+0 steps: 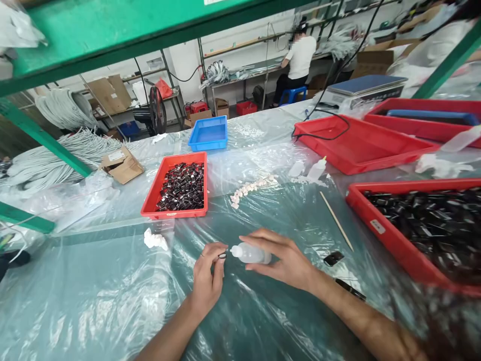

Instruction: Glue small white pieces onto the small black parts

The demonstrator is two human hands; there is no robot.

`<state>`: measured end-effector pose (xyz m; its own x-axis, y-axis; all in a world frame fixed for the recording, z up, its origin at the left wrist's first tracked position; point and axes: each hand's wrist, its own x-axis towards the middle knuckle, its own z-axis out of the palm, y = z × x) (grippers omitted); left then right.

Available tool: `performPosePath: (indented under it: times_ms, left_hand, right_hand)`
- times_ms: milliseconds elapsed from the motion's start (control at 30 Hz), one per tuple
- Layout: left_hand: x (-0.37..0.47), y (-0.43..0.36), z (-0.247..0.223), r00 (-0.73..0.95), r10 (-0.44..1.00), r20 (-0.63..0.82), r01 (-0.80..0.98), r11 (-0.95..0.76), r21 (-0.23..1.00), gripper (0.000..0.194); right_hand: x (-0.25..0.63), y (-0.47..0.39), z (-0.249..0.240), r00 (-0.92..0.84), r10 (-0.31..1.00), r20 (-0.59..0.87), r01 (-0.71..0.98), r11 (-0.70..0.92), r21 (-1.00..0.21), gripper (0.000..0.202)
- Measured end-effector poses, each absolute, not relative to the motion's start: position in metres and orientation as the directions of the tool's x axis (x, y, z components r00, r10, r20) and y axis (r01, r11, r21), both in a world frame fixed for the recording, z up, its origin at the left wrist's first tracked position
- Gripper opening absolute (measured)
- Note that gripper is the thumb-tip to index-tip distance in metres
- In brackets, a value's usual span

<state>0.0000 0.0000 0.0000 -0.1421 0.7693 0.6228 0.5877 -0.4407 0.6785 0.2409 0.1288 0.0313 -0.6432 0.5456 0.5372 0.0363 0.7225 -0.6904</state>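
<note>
Between the thumb and fingers of my left hand [208,276] is a small black part [222,256] with a pale rim; its exact kind is too small to tell. My right hand [283,258] grips a translucent white squeeze bottle [252,253], tipped on its side. The bottle's nozzle points left, close to the black part; whether they touch I cannot tell. Two black glossy pieces, one flat [333,258] and one longer [350,289], lie by my right forearm. A thin wooden stick [336,221] rests beyond them.
A red tray [175,214] of small black parts stands ahead, and a larger red tray [408,258] of black pieces is at right. Small pale pieces [250,189] lie mid-table. Crumpled white tissue [155,239] is at left. A green shelf beam [124,37] crosses overhead. A person [302,55] sits far back.
</note>
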Motion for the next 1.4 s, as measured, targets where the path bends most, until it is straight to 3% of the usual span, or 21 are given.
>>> performPosePath:
  times_ms: [100, 300, 633, 800, 1033, 1267, 1333, 1400]
  left_hand:
    - [-0.002, 0.0, 0.004, -0.167, 0.749, 0.642, 0.593, -0.444, 0.672, 0.031]
    - [-0.001, -0.001, 0.009, -0.136, 0.726, 0.674, 0.617, -0.47, 0.631, 0.029]
    - [-0.002, -0.001, 0.019, -0.052, 0.691, 0.721, 0.694, -0.494, 0.524, 0.032]
    - [-0.001, -0.002, 0.02, -0.015, 0.668, 0.744, 0.722, -0.508, 0.47, 0.027]
    - [0.003, -0.002, 0.023, -0.017, 0.674, 0.739, 0.728, -0.498, 0.471, 0.025]
    - [0.003, -0.001, 0.023, 0.008, 0.672, 0.741, 0.747, -0.497, 0.442, 0.022]
    - [0.003, -0.002, 0.023, 0.003, 0.685, 0.729, 0.747, -0.487, 0.453, 0.022]
    - [0.004, -0.003, 0.024, -0.027, 0.709, 0.705, 0.728, -0.47, 0.5, 0.02]
  right_hand:
    - [0.243, 0.124, 0.036, -0.58, 0.485, 0.654, -0.011, 0.798, -0.602, 0.056]
    - [0.241, 0.115, 0.045, -0.57, 0.378, 0.73, -0.019, 0.881, -0.472, 0.033]
    - [0.244, 0.091, 0.052, -0.493, 0.381, 0.782, 0.145, 0.922, -0.358, 0.039]
    - [0.246, 0.092, 0.055, -0.518, 0.375, 0.768, 0.124, 0.922, -0.367, 0.05]
    - [0.25, 0.097, 0.063, -0.539, 0.382, 0.751, 0.091, 0.912, -0.399, 0.042]
    - [0.252, 0.092, 0.061, -0.547, 0.313, 0.777, 0.147, 0.949, -0.279, 0.046]
    - [0.252, 0.092, 0.061, -0.551, 0.342, 0.761, 0.145, 0.938, -0.316, 0.048]
    - [0.252, 0.093, 0.062, -0.538, 0.427, 0.727, 0.116, 0.892, -0.438, 0.048]
